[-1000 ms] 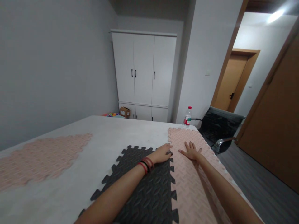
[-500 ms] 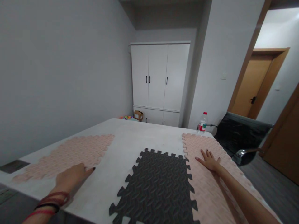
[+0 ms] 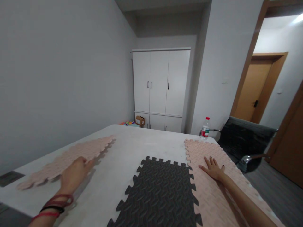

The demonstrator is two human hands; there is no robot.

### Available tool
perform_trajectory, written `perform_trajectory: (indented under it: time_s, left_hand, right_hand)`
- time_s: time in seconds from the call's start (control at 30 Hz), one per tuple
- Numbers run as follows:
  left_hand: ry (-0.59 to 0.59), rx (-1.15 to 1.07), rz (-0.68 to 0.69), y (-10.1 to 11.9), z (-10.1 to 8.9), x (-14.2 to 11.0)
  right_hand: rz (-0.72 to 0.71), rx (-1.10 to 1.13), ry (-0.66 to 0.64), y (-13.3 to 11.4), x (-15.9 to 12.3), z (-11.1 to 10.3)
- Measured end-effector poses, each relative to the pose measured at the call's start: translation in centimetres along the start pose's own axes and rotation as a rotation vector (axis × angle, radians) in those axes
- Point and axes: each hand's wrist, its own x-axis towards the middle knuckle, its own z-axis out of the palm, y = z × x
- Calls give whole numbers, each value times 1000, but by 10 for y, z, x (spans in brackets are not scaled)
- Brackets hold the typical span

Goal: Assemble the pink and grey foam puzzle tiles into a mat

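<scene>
At the left, my left hand (image 3: 75, 172) grips the near edge of a pink foam mat tile (image 3: 71, 156), whose edge is lifted off the table and casts a shadow. My fingertips are partly hidden by the hand itself. On the right, my right hand (image 3: 213, 168) lies flat with fingers spread on a second pink foam tile (image 3: 199, 148). Between the hands a black foam mat tile (image 3: 163, 186) with jigsaw edges lies flat; its right edge meets the right pink tile.
The white table (image 3: 139, 142) carries all the tiles. A water bottle (image 3: 205, 128) with a red cap stands at its far right corner. A black chair (image 3: 246, 138) is to the right. Behind are a white cabinet (image 3: 161, 82) and a cardboard box (image 3: 140, 121).
My left hand has closed on the left pink tile and raised its near edge from the table. The right hand stays flat on its tile. The camera view has tilted slightly upward.
</scene>
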Motion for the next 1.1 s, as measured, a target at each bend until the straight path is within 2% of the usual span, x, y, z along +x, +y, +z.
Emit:
perform_trajectory:
  time_s: [0.07, 0.13, 0.23, 0.3, 0.4, 0.47, 0.53, 0.63, 0.73, 0.97, 1.1]
  left_hand:
    - [94, -90, 26, 15, -19, 8]
    - [169, -247, 84, 40, -32, 12]
    - [154, -451, 274, 93, -35, 9]
    - [88, -509, 449, 133, -23, 3]
    - [-58, -547, 703, 186, 5, -9]
    - [-171, -528, 825, 213, 27, -16]
    - [-264, -483, 905, 231, 47, -21]
    - [-339, -414, 962, 243, 70, -21]
    - [-361, -386, 983, 243, 82, -14]
    - [-414, -417, 1033, 227, 83, 0]
    - [-420, -404, 1035, 228, 84, 1]
  right_hand:
    - [-7, 1, -4, 0, 0, 0]
    - [-21, 2, -13, 1, -1, -1]
    - [-29, 3, -24, 0, -1, -2]
    - [-27, 6, -26, 0, -1, -3]
    - [-28, 12, -21, 0, -1, -3]
    - [-33, 15, -17, 0, -1, -2]
    - [-37, 16, -14, 1, 0, -2]
    - [-38, 15, -16, 2, 0, -2]
    - [-43, 16, -21, 2, 2, -2]
    - [-32, 5, -20, 3, 1, -2]
    - [-51, 18, -27, -3, -4, -20]
